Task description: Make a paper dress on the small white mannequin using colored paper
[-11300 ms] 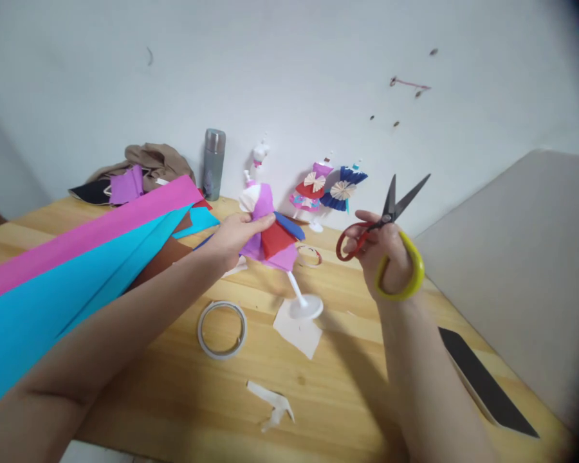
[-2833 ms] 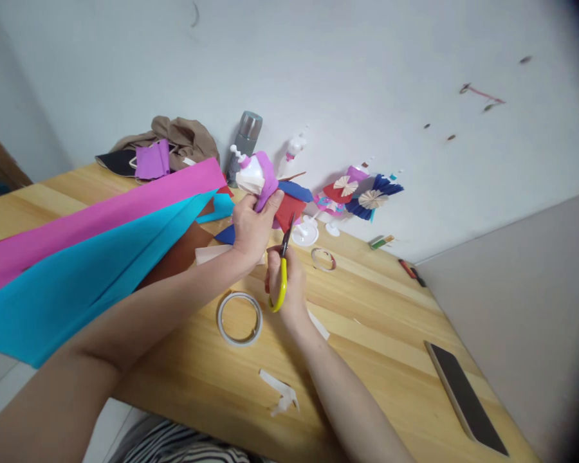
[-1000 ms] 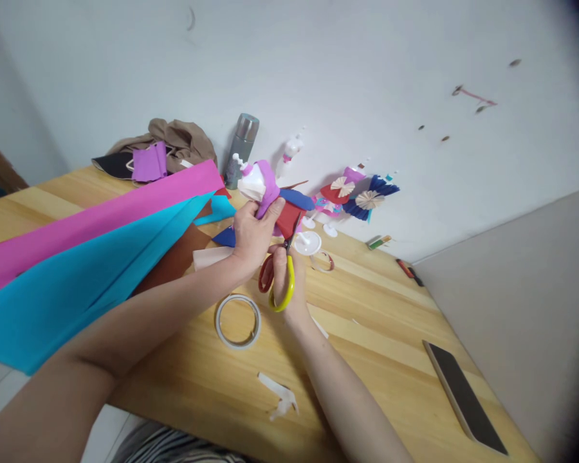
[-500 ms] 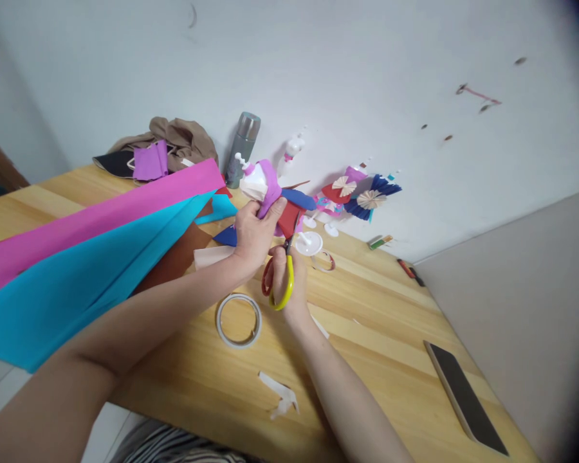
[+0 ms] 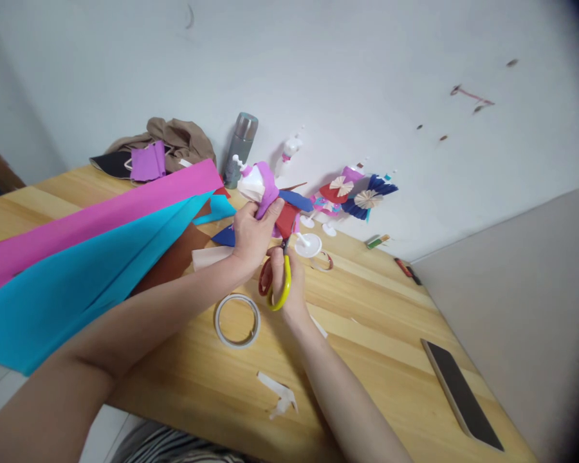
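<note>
My left hand (image 5: pixel 251 235) is closed around a small white mannequin (image 5: pixel 251 183), which tilts to the upper left. A purple wrap (image 5: pixel 269 183) covers part of its body. Below the wrap, a blue piece (image 5: pixel 296 200) and a red piece (image 5: pixel 286 220) stick out to the right. In my right hand (image 5: pixel 294 283) is a pair of scissors (image 5: pixel 285 289) with yellow and red handles, the thumb through a loop. The short visible stretch of blade meets the red piece's lower edge; the tips are hidden. A white round base (image 5: pixel 309 245) shows right of the blades.
A tape roll (image 5: pixel 237 321) and paper scraps (image 5: pixel 280 392) lie on the wooden table (image 5: pixel 376 360). Pink (image 5: pixel 101 209) and blue sheets (image 5: pixel 87 283) spread leftward. Behind stand a flask (image 5: pixel 242 151) and dressed mannequins (image 5: pixel 369 198). A dark flat device (image 5: pixel 463 392) lies right.
The scissors have dropped slightly, and less of their blades shows against the red piece. My left hand keeps its hold on the mannequin. The whole view has shifted a little.
</note>
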The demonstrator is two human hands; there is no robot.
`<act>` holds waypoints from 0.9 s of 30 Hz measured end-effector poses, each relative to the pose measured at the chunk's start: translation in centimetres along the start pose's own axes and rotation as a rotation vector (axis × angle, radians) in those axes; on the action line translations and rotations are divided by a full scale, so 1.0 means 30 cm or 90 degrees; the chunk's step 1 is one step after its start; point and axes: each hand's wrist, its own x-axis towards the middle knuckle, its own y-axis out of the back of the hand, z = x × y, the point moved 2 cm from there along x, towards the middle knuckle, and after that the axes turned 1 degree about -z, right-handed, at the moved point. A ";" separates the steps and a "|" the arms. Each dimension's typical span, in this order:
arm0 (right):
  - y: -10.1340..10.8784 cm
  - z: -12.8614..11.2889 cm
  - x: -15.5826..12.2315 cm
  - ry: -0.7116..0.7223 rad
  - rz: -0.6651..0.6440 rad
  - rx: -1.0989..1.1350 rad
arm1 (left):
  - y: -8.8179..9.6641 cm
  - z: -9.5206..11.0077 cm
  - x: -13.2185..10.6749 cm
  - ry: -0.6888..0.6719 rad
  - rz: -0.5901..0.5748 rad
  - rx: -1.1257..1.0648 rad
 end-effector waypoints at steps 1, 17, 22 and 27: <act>0.002 -0.002 -0.001 0.004 0.005 0.001 | 0.001 0.001 0.000 -0.002 -0.001 0.004; 0.003 -0.035 0.005 -0.003 0.006 0.068 | -0.002 0.002 -0.015 0.016 -0.025 -0.033; 0.006 -0.045 0.008 -0.018 0.025 0.047 | -0.002 -0.003 -0.016 0.018 -0.025 -0.025; 0.012 -0.050 0.010 -0.024 0.019 0.038 | -0.001 -0.010 -0.016 0.006 -0.021 -0.002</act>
